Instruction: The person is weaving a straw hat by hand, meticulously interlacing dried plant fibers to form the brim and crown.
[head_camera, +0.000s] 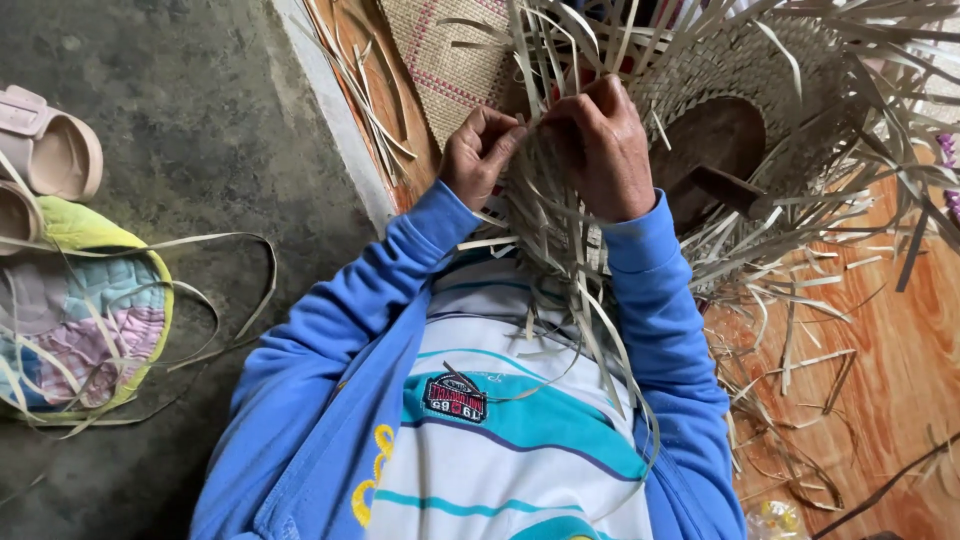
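My left hand (478, 152) and my right hand (603, 145) are both closed on thin dried palm strips (555, 215) at the edge of a half-woven straw hat (745, 70). The hat sits upside down over a dark wooden block (712, 150), and loose strip ends fan out all around it. Several long strips hang down from my hands over my striped shirt. Blue sleeves cover both arms.
A flat woven mat (440, 60) lies behind my hands. Loose strips litter the orange wooden floor (890, 370) at right. On the grey concrete at left lie a colourful quilted cushion (80, 310) with strips over it and pale sandals (45, 150).
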